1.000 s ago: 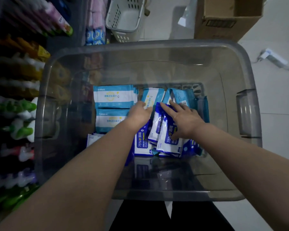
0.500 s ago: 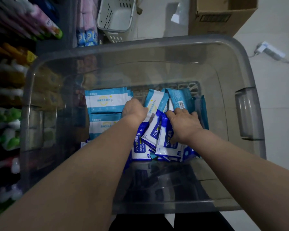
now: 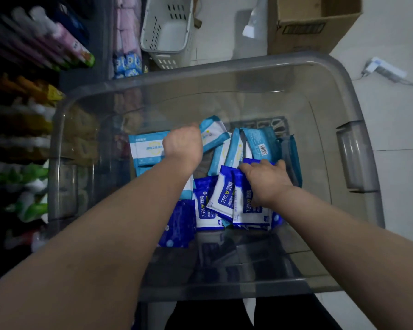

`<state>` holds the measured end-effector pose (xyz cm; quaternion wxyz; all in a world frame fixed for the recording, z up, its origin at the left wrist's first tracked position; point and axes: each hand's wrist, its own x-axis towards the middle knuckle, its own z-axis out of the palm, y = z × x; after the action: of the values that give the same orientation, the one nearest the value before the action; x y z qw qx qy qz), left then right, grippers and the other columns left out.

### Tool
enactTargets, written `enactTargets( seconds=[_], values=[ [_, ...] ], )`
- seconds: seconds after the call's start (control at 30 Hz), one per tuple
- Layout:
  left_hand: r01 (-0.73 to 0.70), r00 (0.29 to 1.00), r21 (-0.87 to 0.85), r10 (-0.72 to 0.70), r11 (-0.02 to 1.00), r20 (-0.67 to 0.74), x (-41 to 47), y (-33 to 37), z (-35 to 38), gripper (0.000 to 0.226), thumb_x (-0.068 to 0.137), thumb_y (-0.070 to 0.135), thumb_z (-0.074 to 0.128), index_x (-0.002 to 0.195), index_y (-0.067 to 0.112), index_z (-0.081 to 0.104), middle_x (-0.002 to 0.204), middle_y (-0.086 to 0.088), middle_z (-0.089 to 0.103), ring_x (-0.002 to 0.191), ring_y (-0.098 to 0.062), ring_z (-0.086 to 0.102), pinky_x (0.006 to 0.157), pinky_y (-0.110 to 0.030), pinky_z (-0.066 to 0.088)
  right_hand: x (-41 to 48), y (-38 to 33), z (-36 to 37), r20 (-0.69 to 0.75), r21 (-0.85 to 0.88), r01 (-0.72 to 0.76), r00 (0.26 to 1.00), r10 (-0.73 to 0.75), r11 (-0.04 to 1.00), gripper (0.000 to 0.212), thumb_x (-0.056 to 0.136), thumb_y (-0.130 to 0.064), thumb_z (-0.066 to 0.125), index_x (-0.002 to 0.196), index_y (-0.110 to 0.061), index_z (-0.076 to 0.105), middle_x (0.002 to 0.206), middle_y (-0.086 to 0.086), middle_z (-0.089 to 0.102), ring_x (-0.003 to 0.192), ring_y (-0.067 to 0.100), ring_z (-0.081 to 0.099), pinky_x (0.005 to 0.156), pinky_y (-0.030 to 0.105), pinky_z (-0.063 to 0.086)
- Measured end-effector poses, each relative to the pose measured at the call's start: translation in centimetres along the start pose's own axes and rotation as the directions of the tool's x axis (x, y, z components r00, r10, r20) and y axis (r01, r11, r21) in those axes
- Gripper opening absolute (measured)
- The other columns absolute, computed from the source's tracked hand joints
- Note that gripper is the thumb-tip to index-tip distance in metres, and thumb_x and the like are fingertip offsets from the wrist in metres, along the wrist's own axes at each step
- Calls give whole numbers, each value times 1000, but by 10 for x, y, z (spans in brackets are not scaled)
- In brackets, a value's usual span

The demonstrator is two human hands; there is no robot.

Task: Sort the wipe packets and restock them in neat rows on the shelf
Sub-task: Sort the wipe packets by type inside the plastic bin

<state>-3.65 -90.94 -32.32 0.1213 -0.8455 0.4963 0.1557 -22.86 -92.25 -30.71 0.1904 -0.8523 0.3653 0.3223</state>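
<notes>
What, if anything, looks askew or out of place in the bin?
No damage shows, but the clear bin is a jumble: dark-blue packets gripped by the right hand overlap at angles, and light-blue packets behind them stand tilted on edge. Only the left stack lies flat.

Bare-armed worker: left hand (image 3: 183, 146), right hand (image 3: 265, 182), and black trousers (image 3: 200, 317) (both legs showing).
</notes>
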Motion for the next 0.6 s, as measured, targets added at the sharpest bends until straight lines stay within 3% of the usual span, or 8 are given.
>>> enactTargets(
  seconds=[0.13, 0.27, 0.4, 0.5, 0.6],
  values=[
    [-19, 999, -15, 19, 1000, 34, 7, 0, -3, 22, 94, 19, 55, 115, 13, 56, 116, -12, 64, 108, -34, 60, 71, -34, 39, 0, 1, -2, 38, -18, -10, 999, 11, 1000, 73, 74, -25, 74, 136, -27, 36, 119, 0, 56, 115, 24, 46, 93, 46, 31],
    [38, 954, -272, 47, 961, 297, 11, 15, 11, 41, 92, 45, 56, 121, 17, 60, 125, -9, 61, 115, -30, 56, 87, -33, 43, -4, 6, -3, 28, -7, -9, 1000, 10, 1000, 71, 75, -29, 74, 135, -28, 38, 119, 0, 55, 116, 24, 46, 93, 45, 31],
    [104, 914, -314, 34, 944, 404, 2, 30, 31, 42, 93, 48, 54, 112, 13, 67, 122, -8, 63, 115, -31, 54, 93, -34, 42, -8, 8, -1, 7, -14, -38, 999, 38, 999, 79, 78, -29, 72, 142, -28, 27, 131, 4, 47, 123, 26, 40, 98, 48, 30],
    [246, 906, -579, 29, 778, 423, 0, 39, 41, 33, 92, 34, 64, 115, 11, 62, 119, -10, 66, 104, -27, 62, 90, -34, 49, -8, 12, -1, 16, -14, -50, 999, 50, 999, 88, 77, -31, 72, 147, -28, 18, 142, 5, 31, 131, 26, 28, 104, 50, 27],
    [419, 881, -698, -77, 581, 466, 2, 45, 44, 48, 80, 26, 77, 121, 15, 56, 117, -8, 67, 98, -26, 67, 89, -42, 55, -6, 17, -2, 60, 22, -38, 998, 37, 999, 90, 79, -31, 71, 150, -29, 15, 157, 1, 11, 145, 24, 11, 112, 55, 16]
  ],
)
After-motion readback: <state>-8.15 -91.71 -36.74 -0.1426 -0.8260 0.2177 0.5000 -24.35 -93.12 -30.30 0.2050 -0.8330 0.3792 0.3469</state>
